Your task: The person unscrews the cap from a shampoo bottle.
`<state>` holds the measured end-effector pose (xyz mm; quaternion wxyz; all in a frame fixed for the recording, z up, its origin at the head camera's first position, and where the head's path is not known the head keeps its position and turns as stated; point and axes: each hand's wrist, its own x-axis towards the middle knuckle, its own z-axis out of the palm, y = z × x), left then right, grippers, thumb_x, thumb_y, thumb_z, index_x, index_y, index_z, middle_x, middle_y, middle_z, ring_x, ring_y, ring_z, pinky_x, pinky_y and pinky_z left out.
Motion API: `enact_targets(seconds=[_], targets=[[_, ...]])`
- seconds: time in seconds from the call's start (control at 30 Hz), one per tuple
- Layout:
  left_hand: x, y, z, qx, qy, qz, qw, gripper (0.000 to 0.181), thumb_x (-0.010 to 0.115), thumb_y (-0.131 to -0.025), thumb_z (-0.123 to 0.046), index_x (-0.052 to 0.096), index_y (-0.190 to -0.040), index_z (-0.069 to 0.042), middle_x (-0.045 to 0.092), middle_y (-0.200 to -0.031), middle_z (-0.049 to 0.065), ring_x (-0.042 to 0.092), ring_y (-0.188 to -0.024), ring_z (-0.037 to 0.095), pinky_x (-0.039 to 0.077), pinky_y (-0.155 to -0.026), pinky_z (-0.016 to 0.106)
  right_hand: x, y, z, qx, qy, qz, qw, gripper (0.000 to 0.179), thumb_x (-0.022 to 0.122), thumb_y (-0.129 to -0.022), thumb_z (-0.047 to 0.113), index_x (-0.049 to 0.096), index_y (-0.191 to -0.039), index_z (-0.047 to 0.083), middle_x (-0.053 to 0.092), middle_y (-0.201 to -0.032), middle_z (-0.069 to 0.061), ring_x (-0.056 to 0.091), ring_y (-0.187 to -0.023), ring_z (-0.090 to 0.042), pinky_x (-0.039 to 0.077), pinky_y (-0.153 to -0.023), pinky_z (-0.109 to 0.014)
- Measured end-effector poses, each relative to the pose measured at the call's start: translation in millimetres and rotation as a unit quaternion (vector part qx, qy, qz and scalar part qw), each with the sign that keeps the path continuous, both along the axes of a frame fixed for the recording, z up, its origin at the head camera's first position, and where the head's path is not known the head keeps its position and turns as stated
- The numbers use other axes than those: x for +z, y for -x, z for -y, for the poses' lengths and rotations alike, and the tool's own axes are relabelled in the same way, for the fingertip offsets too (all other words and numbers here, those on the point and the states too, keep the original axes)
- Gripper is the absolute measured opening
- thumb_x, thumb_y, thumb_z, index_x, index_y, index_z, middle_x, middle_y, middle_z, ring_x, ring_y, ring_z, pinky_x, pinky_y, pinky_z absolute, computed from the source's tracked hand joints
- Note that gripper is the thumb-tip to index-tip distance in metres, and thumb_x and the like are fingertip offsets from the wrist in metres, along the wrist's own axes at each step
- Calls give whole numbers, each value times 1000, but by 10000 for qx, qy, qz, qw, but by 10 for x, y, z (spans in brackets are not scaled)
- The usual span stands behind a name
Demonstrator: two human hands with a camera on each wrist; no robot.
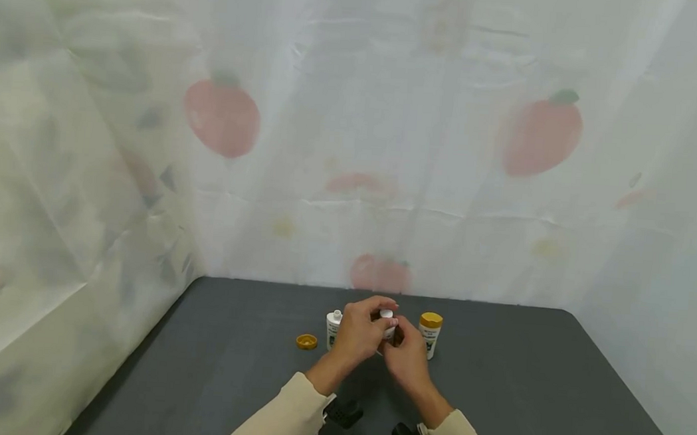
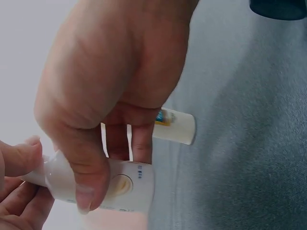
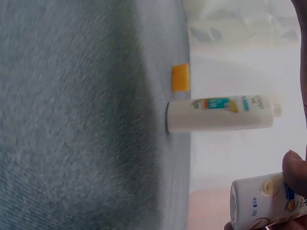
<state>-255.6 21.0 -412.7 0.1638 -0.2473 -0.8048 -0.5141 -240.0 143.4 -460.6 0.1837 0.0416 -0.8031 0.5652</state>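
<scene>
1. A printed white bottle [image 2: 127, 184] is held raised between the hands; its body is clamped in the right hand [image 1: 408, 364], its top pinched by the left hand [image 1: 358, 328].
2. If the body is gripped loosely while the top is worked, the bottle may be spun or dropped.
3. If squeezed hard, contents might be forced out.
4. The bare-nozzled bottle [image 1: 332, 328], just beside the left hand, could be toppled by an outward wrist swing; likewise the yellow-capped bottle [image 1: 430, 335], right of the right hand.
</scene>
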Motion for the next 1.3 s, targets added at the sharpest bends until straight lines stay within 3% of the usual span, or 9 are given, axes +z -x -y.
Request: enact_targets(seconds=[0.17, 0.3, 0.47, 0.6, 0.8, 1.07, 1.3], targets=[[60, -77, 114, -301, -178, 290, 9990, 20, 76, -95, -9, 78, -115, -15, 80, -113, 7, 76, -99, 22, 60, -83, 26, 63, -94, 23, 309, 75, -158, 9994, 25, 76, -88, -3, 72, -111, 4, 76, -105, -15, 70, -88, -16, 57, -72, -20], [100, -87, 218, -760, -110, 434, 9961, 22, 73, -98, -12, 76, -119, -18, 78, -119, 5, 76, -105, 20, 60, -88, 26, 112, -161, 28, 386, 18, -178, 9991, 26, 79, -89, 1, 74, -114, 8, 77, -105, -12, 74, -92, -17, 59, -73, -21], [152, -68, 331, -1442, 23, 570, 9879, 30, 67, -102, -9, 70, -131, -13, 73, -131, 8, 73, -116, 25, 59, -94, 24, 189, -230, 3, 536, 144, -169, 9983, 29, 83, -86, 4, 76, -114, 8, 78, -104, -12, 74, -88, -16, 58, -69, -23], [201, -68, 358, -1768, 77, 482, 9830, 33, 65, -103, -7, 67, -135, -9, 70, -135, 13, 72, -119, 29, 57, -96, 22, 236, -255, -25, 503, 61, -252, 9984, 31, 83, -84, 2, 76, -114, 8, 78, -105, -12, 74, -91, -18, 58, -72, -21], [235, -82, 355, -1935, 89, 436, 9801, 32, 66, -102, -7, 67, -134, -6, 70, -134, 16, 72, -118, 31, 56, -94, 19, 262, -282, -42, 528, 103, -113, 9985, 32, 82, -85, 2, 76, -116, 8, 78, -110, -12, 75, -95, -20, 58, -74, -21], [271, -71, 420, -2054, 204, 589, 9767, 29, 65, -102, -6, 71, -130, -10, 72, -130, 12, 72, -118, 27, 58, -95, 21, 295, -314, -14, 586, 131, -73, 9982, 34, 83, -85, 3, 75, -117, 9, 78, -109, -11, 73, -93, -17, 57, -72, -23], [328, -96, 439, -1794, 247, 694, 9810, 24, 68, -100, -7, 76, -123, -11, 76, -124, 9, 74, -114, 23, 59, -92, 21, 347, -337, 7, 638, 116, -88, 9979, 32, 85, -82, 1, 76, -112, 8, 78, -100, -8, 69, -82, -12, 55, -67, -24]])
